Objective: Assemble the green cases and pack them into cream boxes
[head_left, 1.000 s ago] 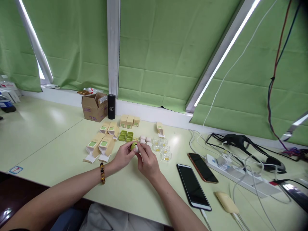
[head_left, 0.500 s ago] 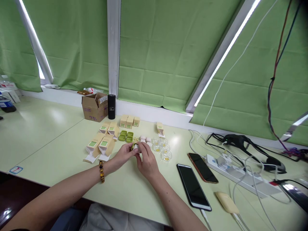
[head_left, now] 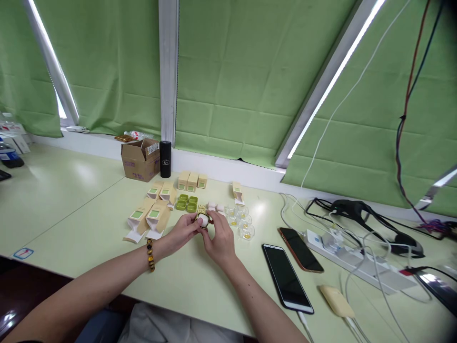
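Above the table, my left hand [head_left: 183, 232] and my right hand [head_left: 220, 240] hold one small rounded piece [head_left: 203, 219] between their fingertips. It has a white middle inside a dark, greenish rim. Fingers hide part of its edge, and its exact kind is unclear. Just beyond the hands stand several olive-green square cups [head_left: 182, 205]. Beside them lie small yellow-green pieces [head_left: 201, 207] and pale pinkish-white rounded pieces [head_left: 212, 205]. Clear plastic cups [head_left: 246, 232], with yellow spots in the bottom, are grouped to the right of my right hand.
Opened beige paper boxes [head_left: 158, 215] lie left; upright ones [head_left: 192, 180] stand at the back, near a cardboard carton [head_left: 137, 164] and black tumbler [head_left: 165, 159]. Two phones [head_left: 287, 276] [head_left: 302, 249], a beige case [head_left: 336, 300], a power strip [head_left: 350, 262] and cables occupy the right.
The small piece has been tilted, so more of its white face and dark rim show. My right fingers have shifted slightly along its right side; my left hand has barely moved.
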Available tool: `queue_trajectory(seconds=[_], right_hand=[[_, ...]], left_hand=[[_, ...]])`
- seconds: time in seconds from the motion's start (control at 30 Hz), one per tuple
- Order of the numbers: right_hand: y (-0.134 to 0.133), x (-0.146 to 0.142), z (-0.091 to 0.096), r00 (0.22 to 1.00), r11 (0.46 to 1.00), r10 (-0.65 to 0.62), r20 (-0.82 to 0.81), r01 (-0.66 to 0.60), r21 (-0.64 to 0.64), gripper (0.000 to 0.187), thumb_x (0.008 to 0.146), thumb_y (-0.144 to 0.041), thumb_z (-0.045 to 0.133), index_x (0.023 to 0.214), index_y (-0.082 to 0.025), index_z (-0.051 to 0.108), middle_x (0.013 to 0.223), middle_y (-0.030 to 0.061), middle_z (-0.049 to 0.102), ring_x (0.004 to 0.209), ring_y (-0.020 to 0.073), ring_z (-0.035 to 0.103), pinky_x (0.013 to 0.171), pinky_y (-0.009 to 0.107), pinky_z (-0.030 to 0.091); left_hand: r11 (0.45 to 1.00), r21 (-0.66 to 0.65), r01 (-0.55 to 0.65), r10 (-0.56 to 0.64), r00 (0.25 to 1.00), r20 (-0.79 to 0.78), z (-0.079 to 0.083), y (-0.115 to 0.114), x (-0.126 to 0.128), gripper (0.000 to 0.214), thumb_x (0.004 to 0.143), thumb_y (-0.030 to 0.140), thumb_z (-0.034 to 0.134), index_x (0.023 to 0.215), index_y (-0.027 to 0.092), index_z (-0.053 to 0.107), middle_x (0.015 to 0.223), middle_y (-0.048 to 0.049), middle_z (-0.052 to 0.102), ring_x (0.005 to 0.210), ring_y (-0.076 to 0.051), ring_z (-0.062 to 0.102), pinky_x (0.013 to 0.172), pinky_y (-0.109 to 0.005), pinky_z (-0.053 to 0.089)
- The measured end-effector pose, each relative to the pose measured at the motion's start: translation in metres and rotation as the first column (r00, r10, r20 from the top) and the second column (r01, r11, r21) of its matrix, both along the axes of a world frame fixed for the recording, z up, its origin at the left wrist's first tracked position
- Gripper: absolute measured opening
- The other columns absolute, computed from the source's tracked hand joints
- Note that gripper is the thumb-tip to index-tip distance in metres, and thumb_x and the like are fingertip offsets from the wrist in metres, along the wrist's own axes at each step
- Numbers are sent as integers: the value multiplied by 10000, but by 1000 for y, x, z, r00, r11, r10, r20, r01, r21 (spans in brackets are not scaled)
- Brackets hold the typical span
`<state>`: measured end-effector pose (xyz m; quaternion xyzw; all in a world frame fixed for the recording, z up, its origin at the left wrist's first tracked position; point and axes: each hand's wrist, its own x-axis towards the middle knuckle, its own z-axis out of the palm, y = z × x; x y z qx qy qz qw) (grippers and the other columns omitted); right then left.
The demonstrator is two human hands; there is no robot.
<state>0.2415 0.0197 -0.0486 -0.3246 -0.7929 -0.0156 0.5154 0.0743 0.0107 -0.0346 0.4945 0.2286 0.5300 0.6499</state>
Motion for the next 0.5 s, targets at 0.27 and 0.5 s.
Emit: queue_trajectory(seconds=[0.27,0.5], right_hand=[[-2,1,6,968,963,70,-243,-129,-235,389,921,-238,689,1307,-248,640,1264,114,691,1128,277,623,932,458,581],[-4,-1,5,846,855,160,-509,-377,-357,488,966,-365,681,1418,-232,556,1347,149,638,1234,271,649,1058,467,574]], left_hand=[[999,-16,-36,36,998,-42,5,-3,-3,374,944,516,733,1003,148,752,1018,-101,727,945,-199,665,927,-352,548],[970,131,-204,233,937,-260,-2,4,-4,538,861,425,822,1315,207,633,1277,-144,690,1163,-269,656,996,-418,545]])
